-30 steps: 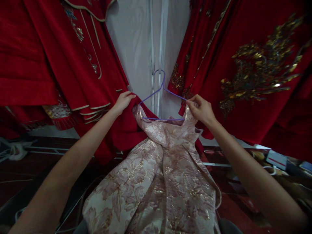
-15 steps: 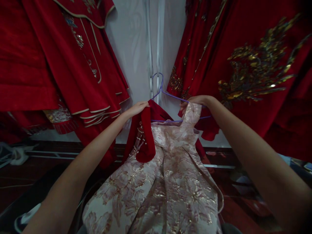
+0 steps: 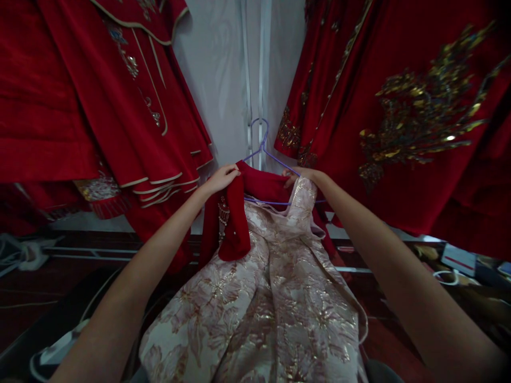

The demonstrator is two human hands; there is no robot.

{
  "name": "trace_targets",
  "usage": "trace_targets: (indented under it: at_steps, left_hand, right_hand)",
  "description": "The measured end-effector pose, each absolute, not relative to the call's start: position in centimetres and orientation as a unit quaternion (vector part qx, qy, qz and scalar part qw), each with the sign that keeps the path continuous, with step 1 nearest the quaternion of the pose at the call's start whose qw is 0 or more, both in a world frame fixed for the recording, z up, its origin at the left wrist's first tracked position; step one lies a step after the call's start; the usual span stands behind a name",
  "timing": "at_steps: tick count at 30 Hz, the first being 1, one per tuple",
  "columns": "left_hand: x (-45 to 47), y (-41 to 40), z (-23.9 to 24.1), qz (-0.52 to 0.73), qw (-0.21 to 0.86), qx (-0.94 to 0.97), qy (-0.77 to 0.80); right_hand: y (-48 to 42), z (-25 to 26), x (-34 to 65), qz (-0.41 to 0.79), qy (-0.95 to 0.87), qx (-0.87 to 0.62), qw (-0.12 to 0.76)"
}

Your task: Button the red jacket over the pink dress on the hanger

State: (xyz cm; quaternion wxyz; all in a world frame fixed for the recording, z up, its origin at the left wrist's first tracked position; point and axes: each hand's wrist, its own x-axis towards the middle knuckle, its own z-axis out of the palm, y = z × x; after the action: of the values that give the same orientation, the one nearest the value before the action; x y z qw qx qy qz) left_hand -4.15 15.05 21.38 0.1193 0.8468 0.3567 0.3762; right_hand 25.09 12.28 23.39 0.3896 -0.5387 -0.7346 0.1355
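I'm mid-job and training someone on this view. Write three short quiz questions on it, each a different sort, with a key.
1. Short answer: what colour is the hanger?
2. True or false: the red cloth hangs in front of part of the floral dress.
3. Multiple choice: what does the left hand hold?
A. the hanger's hook
B. the red cloth, near its top edge
C. the gold decoration at far right

Key: 1. Purple. 2. True. 3. B.
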Motion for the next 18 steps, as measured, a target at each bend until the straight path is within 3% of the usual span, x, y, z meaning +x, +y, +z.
trace_targets:
  at_steps: [3,7,13,18]
  left_hand:
    - [-3.8,15.2,20.6,0.367,0.004,0.859,0.358]
    - [-3.5,14.8,20.0,0.352,-0.048,0.866,0.353]
    - [-3.1,13.6,19.3,0.341,-0.101,0.849,0.391]
    - [-2.7,13.1,18.7,0.362,-0.093,0.829,0.415]
  right_hand:
    - [12.2,23.5,26.9,-0.035,-0.707,-0.581,0.402]
    - [10.2,23.2,30.2,-0.238,-0.632,-0.645,0.358]
    - [5.2,21.9,30.2,-0.328,-0.588,-0.648,0.357]
    - [1.6,19.6,27.5,-0.278,-0.632,-0.623,0.368]
